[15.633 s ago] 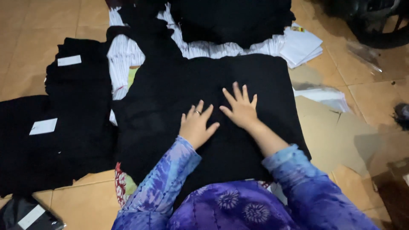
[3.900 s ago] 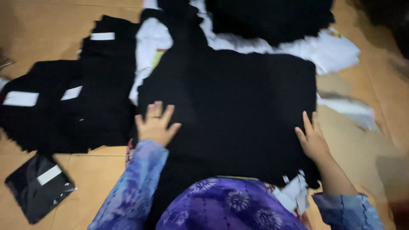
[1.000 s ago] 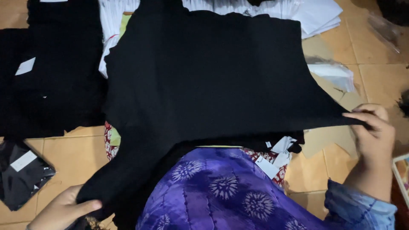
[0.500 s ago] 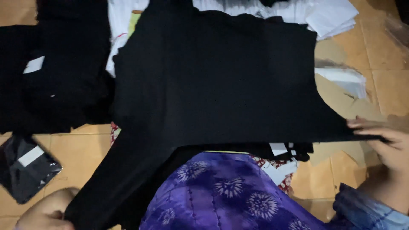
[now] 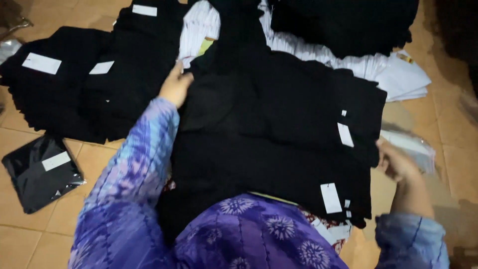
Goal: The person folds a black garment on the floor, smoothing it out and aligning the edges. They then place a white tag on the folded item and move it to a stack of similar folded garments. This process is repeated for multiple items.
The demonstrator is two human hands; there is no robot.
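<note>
Dim warm light, motion blur, murky blacks

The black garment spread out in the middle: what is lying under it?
Under the black fabric garment, white striped cloth shows at its upper edge and more black pieces with white tags at its lower right. The rest is covered.

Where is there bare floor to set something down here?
Bare tile lies below the bagged black garment, and tan floor beyond the right hand. The middle is crowded: black garments under the left hand, black stacks alongside.
</note>
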